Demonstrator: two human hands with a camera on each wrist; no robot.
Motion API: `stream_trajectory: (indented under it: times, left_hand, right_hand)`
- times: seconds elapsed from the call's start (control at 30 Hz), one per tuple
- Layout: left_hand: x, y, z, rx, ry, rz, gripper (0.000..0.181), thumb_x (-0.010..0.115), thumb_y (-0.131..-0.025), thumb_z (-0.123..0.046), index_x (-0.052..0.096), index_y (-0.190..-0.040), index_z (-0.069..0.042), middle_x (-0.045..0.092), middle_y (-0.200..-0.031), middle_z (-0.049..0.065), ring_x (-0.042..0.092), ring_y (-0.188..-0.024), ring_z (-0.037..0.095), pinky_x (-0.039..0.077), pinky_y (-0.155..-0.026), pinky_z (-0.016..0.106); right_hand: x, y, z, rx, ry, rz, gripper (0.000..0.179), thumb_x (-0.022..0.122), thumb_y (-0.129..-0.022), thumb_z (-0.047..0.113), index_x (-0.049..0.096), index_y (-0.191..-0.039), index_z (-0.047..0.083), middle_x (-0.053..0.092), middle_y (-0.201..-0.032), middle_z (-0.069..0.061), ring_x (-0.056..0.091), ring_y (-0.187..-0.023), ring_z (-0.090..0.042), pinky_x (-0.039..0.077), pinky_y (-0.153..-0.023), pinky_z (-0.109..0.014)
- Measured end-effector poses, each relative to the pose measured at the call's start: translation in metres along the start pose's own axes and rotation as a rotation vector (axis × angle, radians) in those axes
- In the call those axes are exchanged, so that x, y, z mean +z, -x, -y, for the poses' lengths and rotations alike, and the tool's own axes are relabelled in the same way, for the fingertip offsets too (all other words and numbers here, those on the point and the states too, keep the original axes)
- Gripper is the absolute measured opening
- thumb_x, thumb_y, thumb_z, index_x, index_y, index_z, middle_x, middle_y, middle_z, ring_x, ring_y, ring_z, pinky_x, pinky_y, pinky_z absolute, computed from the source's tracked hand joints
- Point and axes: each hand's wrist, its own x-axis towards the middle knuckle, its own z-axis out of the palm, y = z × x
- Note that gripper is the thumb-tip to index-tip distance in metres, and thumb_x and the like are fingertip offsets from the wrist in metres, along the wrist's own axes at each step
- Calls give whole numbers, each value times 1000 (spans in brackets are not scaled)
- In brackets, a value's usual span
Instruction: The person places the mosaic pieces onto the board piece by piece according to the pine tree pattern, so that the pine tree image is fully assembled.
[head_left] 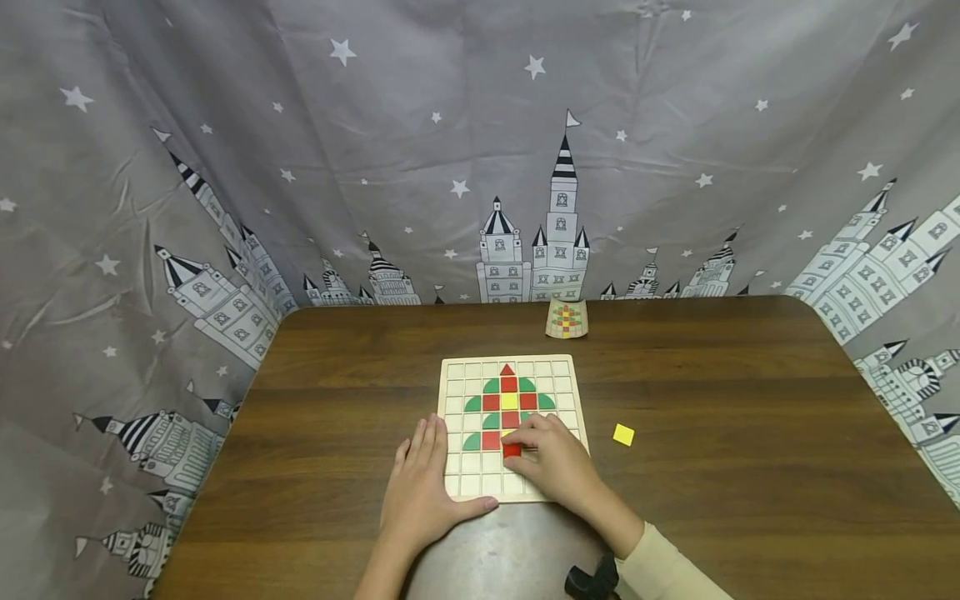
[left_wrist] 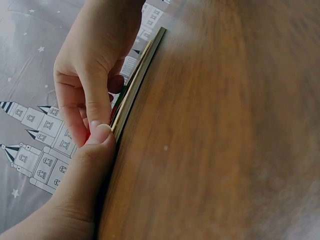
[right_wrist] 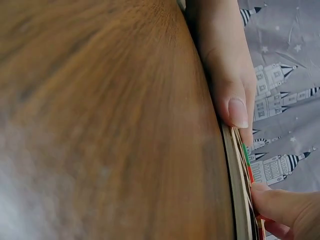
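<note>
A pale wooden grid board [head_left: 455,375] lies on the table, with red, green and yellow tiles set in a tree-like pattern. My left hand [head_left: 422,492] rests along its left edge with straight fingers, and the thumb reaches over the near edge. My right hand [head_left: 558,460] is over the lower middle of the grid, pinching a red square tile [head_left: 512,451] between thumb and fingers just below the pattern. Part of the pattern's right side is hidden under that hand. In the left wrist view, the right hand [left_wrist: 97,65] is close to the left thumb [left_wrist: 92,155].
A loose yellow square tile [head_left: 623,434] lies to the right of the board. At the back of the brown table [head_left: 360,375] stands a small card [head_left: 567,319] picturing a similar pattern. A grey curtain [head_left: 420,75] with castles and stars hangs behind.
</note>
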Motion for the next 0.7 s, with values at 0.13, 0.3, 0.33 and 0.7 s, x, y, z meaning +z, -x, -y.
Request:
stream_trajectory:
  times: [0.13, 0.3, 0.33, 0.7]
  left_hand:
    - [-1, 0, 0, -6, 9, 11, 141, 51, -59, -98, 15, -159, -6, 14, -167, 9, 13, -156, 26, 17, -124, 47]
    - [-1, 1, 0, -15, 20, 24, 141, 50, -59, -99, 13, -159, -7, 12, -168, 8, 11, -156, 25, 15, -124, 47]
    - [-1, 1, 0, -16, 19, 25, 141, 49, -59, -99, 13, -159, -7, 12, -168, 8, 11, -156, 25, 15, -124, 47]
    - [-2, 1, -1, -13, 14, 17, 141, 47, -59, -100, 14, -159, -7, 13, -167, 7, 12, -156, 25, 16, -124, 48]
  right_hand:
    - [1, 0, -1, -12, 21, 1, 21, 83, -80, 28, 79, -100, 24, 66, -96, 12, 51, -86, -7, 44, -67, -20]
    - [2, 1, -1, -34, 54, 5, 22, 83, -80, 30, 80, -101, 23, 64, -93, 15, 48, -84, -6, 42, -66, -18]
    - [2, 1, -1, -36, 59, 7, 23, 83, -80, 31, 80, -101, 23, 63, -93, 15, 47, -83, -6, 42, -66, -18]
    - [0, 3, -4, -157, 110, 12, 20, 79, -84, 29, 81, -102, 21, 58, -89, 15, 43, -81, -4, 41, -68, -18]
